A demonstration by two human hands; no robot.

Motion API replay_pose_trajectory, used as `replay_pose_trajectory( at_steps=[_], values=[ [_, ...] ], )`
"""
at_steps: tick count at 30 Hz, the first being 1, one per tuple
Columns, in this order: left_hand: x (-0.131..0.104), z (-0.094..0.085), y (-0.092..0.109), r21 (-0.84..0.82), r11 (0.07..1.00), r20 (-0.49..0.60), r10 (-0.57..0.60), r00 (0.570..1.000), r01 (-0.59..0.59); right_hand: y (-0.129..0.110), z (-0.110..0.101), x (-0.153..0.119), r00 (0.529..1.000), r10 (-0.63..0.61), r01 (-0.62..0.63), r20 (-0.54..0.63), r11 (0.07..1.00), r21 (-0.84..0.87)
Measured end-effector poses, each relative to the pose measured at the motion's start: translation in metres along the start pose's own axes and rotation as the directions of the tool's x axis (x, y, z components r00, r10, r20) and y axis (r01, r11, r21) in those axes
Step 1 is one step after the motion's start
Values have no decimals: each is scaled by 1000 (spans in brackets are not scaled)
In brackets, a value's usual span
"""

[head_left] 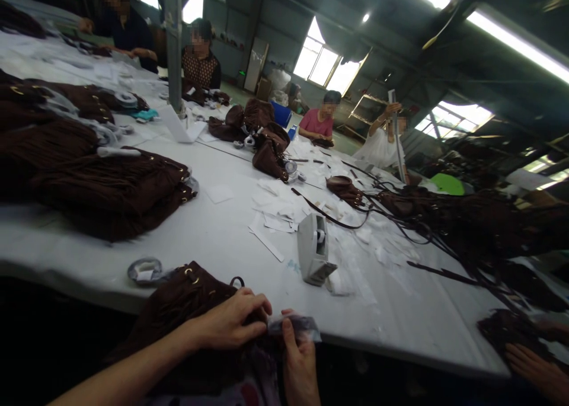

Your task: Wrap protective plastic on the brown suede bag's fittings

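A dark brown fringed bag (191, 281) with gold eyelets lies at the table's near edge, partly under my left forearm. My left hand (237, 318) is over the bag's right side, its fingers bent and the thumb near the index finger. What these fingertips pinch, if anything, is too small to tell. My right hand (299, 349) grips a plastic-wrapped piece (306, 327), greyish and shiny, with the thumb on top. The wrapped piece's left end comes close to my left fingertips. A coil in grey wrap (146, 271) lies to the left of the bag.
A grey tape dispenser (312, 249) stands ahead of my hands on the white table (222, 228). Stacked brown bags (115, 192) lie left, more bags (267, 136) farther back. Paper scraps and straps spread right. A co-worker's hand (533, 364) is at the right edge; several people sit beyond.
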State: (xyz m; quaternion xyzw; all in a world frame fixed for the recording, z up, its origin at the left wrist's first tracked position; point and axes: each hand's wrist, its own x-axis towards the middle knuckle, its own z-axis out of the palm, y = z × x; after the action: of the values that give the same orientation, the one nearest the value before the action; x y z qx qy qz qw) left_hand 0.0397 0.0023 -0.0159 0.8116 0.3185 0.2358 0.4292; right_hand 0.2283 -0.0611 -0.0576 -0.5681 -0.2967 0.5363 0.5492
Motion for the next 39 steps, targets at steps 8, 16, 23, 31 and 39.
replay_pose_trajectory(
  at_steps=[8,16,23,31,39],
  values=[
    [18,-9,2,79,996,105,23,994,-32,-14,11,-3,996,89,-88,6,982,165],
    [29,-14,7,211,969,175,91,980,-128,-16,19,1,984,145,-109,-99,948,300],
    [30,-2,5,306,937,149,125,981,-166,-12,19,0,985,149,-118,-90,951,285],
    [32,-3,1,281,946,133,128,983,-162,-9,15,-1,988,136,-111,-77,955,274],
    [31,-5,4,223,964,164,109,980,-145,-5,13,-3,982,157,-123,-100,950,288]
  ],
)
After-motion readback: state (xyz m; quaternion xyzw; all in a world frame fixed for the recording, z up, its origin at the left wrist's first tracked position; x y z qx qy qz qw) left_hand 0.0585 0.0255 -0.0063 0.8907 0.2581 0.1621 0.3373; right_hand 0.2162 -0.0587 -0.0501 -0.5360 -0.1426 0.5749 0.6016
